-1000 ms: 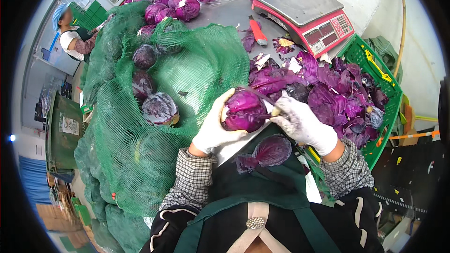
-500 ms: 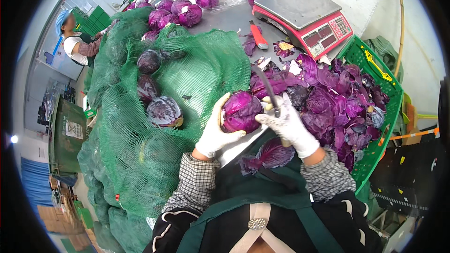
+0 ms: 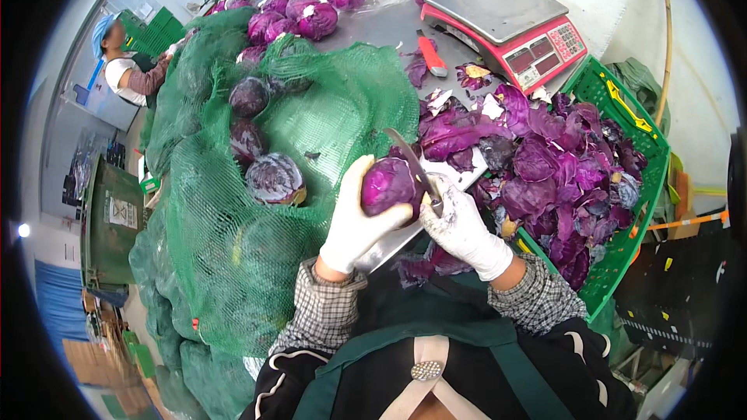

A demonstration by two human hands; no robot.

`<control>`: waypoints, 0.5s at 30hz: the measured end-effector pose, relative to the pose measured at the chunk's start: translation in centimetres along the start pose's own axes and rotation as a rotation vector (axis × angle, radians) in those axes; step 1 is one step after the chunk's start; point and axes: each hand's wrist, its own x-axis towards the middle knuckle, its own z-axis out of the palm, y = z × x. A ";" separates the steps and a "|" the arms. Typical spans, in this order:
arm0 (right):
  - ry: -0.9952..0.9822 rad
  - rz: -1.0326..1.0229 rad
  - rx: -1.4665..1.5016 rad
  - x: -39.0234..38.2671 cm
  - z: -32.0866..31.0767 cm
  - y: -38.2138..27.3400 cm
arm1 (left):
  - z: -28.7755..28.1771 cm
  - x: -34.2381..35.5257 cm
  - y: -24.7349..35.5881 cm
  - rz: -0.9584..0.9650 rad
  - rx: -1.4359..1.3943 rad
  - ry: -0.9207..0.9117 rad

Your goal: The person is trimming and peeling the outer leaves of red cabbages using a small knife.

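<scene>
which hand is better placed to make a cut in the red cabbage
Probably the right hand: it holds the curved knife close to the right side of the red cabbage. The left hand cups the cabbage from the left, so seems better placed to steady it.

The right hand (image 3: 462, 227) and knife (image 3: 415, 162) have shifted left; the blade now borders the cabbage's (image 3: 385, 185) right side.

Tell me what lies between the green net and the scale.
In the head view, a red tool lies on the table between them, purple scraps on either side.
</scene>
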 end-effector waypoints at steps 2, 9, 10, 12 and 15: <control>-0.013 -0.066 -0.049 -0.5 0.3 -0.9 | 0.5 0.2 -0.8 -0.048 0.051 0.138; 0.040 -0.203 -0.179 0.8 0.4 0.5 | 0.5 1.0 -1.0 -0.118 0.092 0.195; 0.020 -0.187 -0.217 1.1 0.1 0.2 | 0.4 1.1 -1.1 -0.158 -0.007 0.204; 0.043 -0.206 -0.259 1.5 0.1 1.5 | 0.2 1.4 -1.3 -0.175 -0.078 0.222; 0.069 -0.174 -0.182 1.4 0.2 1.6 | 0.6 1.6 -0.8 -0.178 0.082 0.217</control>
